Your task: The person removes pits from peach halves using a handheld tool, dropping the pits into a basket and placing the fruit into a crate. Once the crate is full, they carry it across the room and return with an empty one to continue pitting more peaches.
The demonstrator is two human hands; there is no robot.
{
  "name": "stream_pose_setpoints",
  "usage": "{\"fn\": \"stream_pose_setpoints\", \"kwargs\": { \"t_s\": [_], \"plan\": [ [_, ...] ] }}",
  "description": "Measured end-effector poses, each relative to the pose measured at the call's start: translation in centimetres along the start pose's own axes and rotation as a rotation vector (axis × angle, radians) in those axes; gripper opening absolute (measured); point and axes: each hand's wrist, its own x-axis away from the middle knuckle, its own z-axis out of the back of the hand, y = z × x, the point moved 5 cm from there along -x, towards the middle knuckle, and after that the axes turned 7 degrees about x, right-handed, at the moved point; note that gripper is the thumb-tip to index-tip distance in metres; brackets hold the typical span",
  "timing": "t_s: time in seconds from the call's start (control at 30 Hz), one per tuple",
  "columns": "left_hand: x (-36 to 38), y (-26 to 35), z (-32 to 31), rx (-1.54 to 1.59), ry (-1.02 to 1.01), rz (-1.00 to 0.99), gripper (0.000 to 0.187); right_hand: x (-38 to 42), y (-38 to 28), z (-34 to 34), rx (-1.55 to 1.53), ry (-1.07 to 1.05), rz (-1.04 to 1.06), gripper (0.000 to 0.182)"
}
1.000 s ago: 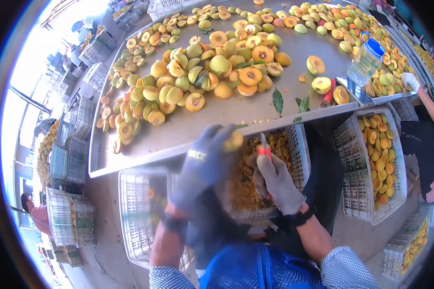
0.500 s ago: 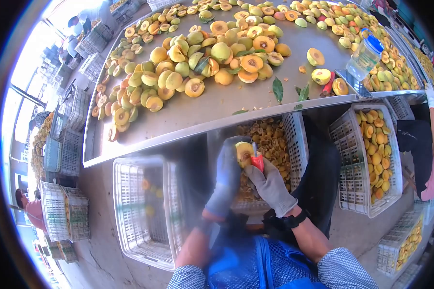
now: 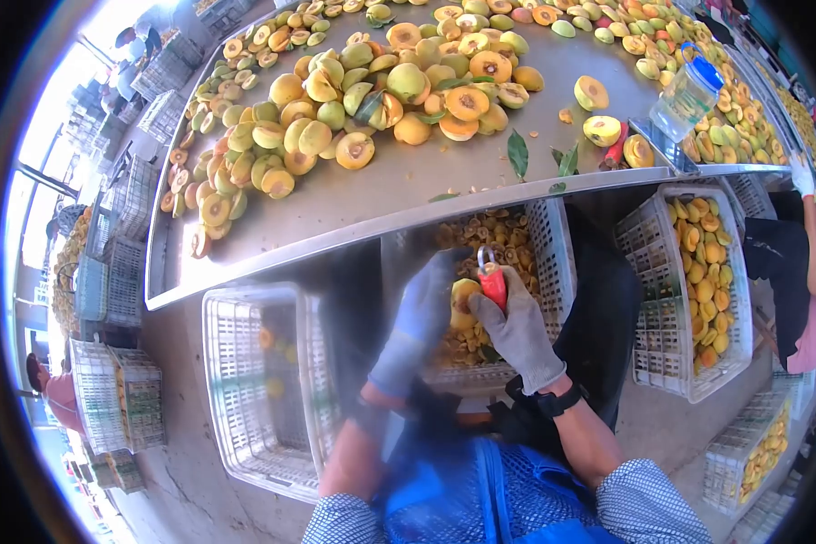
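In the head view my gloved left hand (image 3: 426,295) is closed around a yellow peach half (image 3: 463,305), its outline a little blurred. My right hand (image 3: 522,328), also in a grey glove, grips a pitting tool (image 3: 493,285) by its red handle, with the metal loop pointing up. The tool is just right of the peach half, and my right thumb is close to the fruit. Below both hands stands a crate (image 3: 553,263) holding many small brownish-yellow pieces, partly hidden by my hands.
A metal table (image 3: 399,186) carries heaps of halved peaches (image 3: 408,82), leaves, a blue-lidded jar (image 3: 686,95) and another red handle (image 3: 615,150). A white crate (image 3: 218,381) is at my left, and a peach-filled crate (image 3: 648,340) at my right. A co-worker's gloved hand (image 3: 801,174) shows far right.
The tool has come away from the peach's cut face and now points upward with its loop showing. My left hand has tilted the peach half and moved slightly lower. The view has shifted slightly.
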Motion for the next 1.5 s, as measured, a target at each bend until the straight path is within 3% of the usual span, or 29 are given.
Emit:
{"fn": "stream_pose_setpoints", "kwargs": {
  "t_s": [0.07,0.1,0.17,0.2,0.27,0.37,0.43,0.47,0.53,0.67,0.77,0.9,0.97,1.13,1.2,1.27,1.33,1.4,1.47,1.5],
  "plan": [
    [-0.5,-0.6,0.4,-0.01,0.06,-0.141,0.06,-0.1,0.5,-0.4,-0.037,-0.045,0.036,0.036],
    [-0.3,-0.7,0.3,-0.009,0.06,-0.14,0.06,-0.2,1.5,-0.9,-0.145,-0.099,-0.067,0.037],
    [0.1,-1.4,0.0,0.185,0.033,0.064,0.054,-0.1,2.4,-1.6,-0.253,-0.15,-0.169,0.038],
    [0.3,-1.8,-0.2,0.184,0.031,0.065,0.054,0.1,2.9,-1.9,-0.407,-0.1,-0.26,0.039],
    [0.8,-2.3,-0.9,0.213,0.047,-0.123,0.053,0.6,3.7,-2.6,-0.56,-0.043,-0.348,0.04],
    [0.9,-2.9,-0.8,0.175,0.072,-0.137,0.057,1.2,4.4,-4.1,-0.737,-0.083,-0.391,0.04],
    [0.9,-2.9,-0.5,0.138,0.099,-0.121,0.06,0.8,3.6,-3.3,-0.268,0.018,-0.153,0.025],
    [0.7,-3.5,-0.1,0.231,0.145,-0.041,0.062,0.9,3.6,-3.2,-0.27,0.017,-0.153,0.025],
    [0.5,-4.0,0.4,0.326,0.193,0.038,0.065,1.4,2.2,-1.2,0.019,0.207,0.104,0.028],
    [0.4,-4.3,0.5,0.316,0.167,0.039,0.07,1.9,1.0,-1.0,0.101,-0.101,0.057,0.035],
    [0.2,-4.4,0.1,0.325,0.157,-0.029,0.068,1.9,0.5,-1.6,0.262,-0.167,0.049,0.036],
    [0.3,-4.1,0.4,0.231,0.234,-0.131,0.061,1.7,0.6,-2.0,0.238,-0.201,0.046,0.034],
    [0.4,-3.3,0.4,0.194,0.24,-0.138,0.059,1.7,0.3,-2.1,0.244,-0.18,0.121,0.031],
    [0.1,-3.4,0.9,0.184,0.204,-0.1,0.055,1.8,0.9,-2.4,0.242,-0.237,0.081,0.031],
    [0.1,-2.0,0.8,0.043,0.083,-0.068,0.051,1.9,1.6,-2.6,0.259,-0.265,0.078,0.032],
    [-0.3,-1.5,1.0,-0.056,0.021,-0.045,0.05,2.2,2.2,-3.0,0.292,-0.299,0.086,0.049],
    [-1.1,-0.8,1.4,-0.164,-0.046,-0.027,0.049,2.5,3.2,-3.6,0.238,-0.344,0.06,0.049],
    [-1.5,-0.7,1.2,-0.45,-0.238,0.072,0.049,2.8,3.8,-4.3,0.183,-0.389,0.032,0.049],
    [-1.8,-0.9,1.2,-0.518,-0.276,0.062,0.047,2.9,3.7,-4.6,0.014,-0.299,0.044,0.027],
    [-1.8,-1.4,1.3,-0.303,-0.245,0.075,0.046,2.9,3.6,-4.5,0.015,-0.301,0.041,0.027]
  ]
}}
